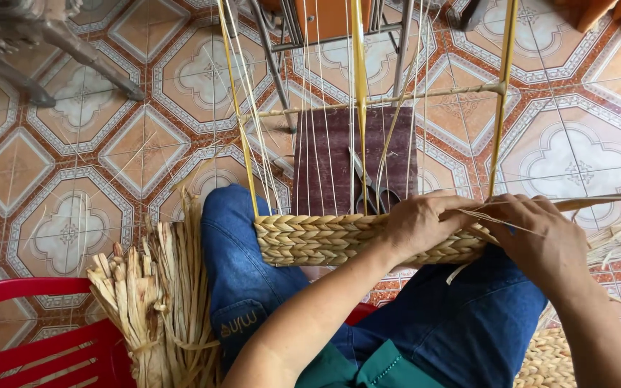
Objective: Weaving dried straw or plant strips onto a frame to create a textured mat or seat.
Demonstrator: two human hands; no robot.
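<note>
A patterned tile floor spreads wide around the knees. On the lap rests a braided straw basket under thin upright strings. The left hand grips its rim; the right hand pinches flat straw strands. A dry straw bundle stands left.

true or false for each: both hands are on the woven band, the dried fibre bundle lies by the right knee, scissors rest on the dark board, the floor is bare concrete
1. Both hands, left hand and right hand, are on the woven band. True.
2. The dried fibre bundle lies by the right knee. False: it is beside the left leg, next to the red chair.
3. Scissors rest on the dark board. True.
4. The floor is bare concrete. False: it is patterned tile.
</note>
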